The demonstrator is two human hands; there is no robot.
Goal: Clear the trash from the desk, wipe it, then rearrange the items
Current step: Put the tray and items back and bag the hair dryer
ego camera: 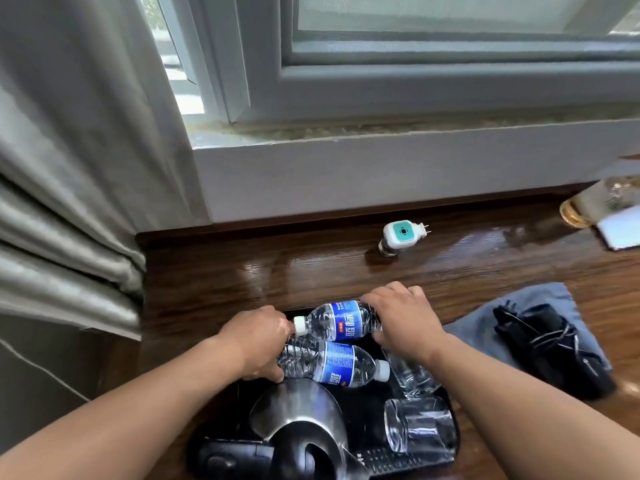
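The one camera sits on the person's head. It looks forward and down, close over the desk (311, 271), toward the window (450, 74).

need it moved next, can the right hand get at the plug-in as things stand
Probably yes: only open desk lies between the right hand and the plug-in, though it grips a bottle now.

Grey curtain (69, 202) beside daylit window (450, 46).

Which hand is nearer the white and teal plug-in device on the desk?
Right. The right hand, gripping the far bottle, lies almost straight below the plug-in device in the view; the left hand, holding the near bottle, sits further left and lower.
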